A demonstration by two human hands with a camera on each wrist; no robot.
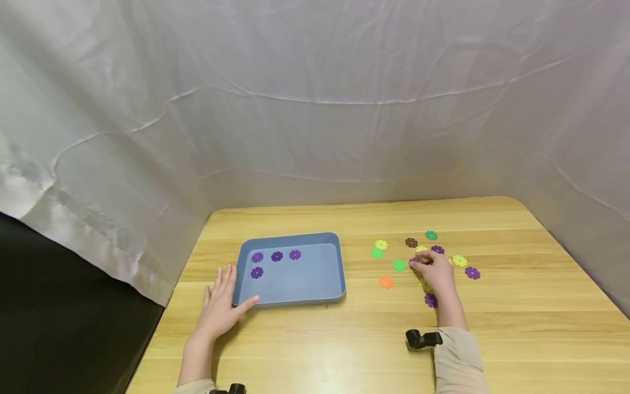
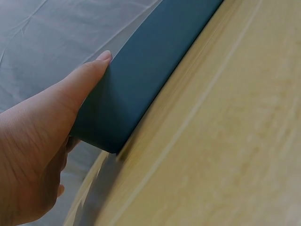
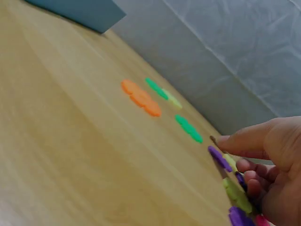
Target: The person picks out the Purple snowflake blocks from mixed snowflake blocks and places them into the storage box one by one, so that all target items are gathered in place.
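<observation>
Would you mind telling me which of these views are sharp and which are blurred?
Head view: evenly lit and sharp on the tray and discs. Left wrist view: the table is smeared, while the left hand is clearer. Right wrist view: soft throughout, with the near discs by the right hand blurred.

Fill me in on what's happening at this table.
A person sits at a wooden table. The left hand rests against the near left corner of a blue tray, thumb along its wall. Four purple discs lie in the tray. The right hand reaches into a scatter of flower-shaped discs to the right and pinches a purple disc at its fingertips. Green, yellow, orange, brown and more purple discs lie loose on the table around it.
</observation>
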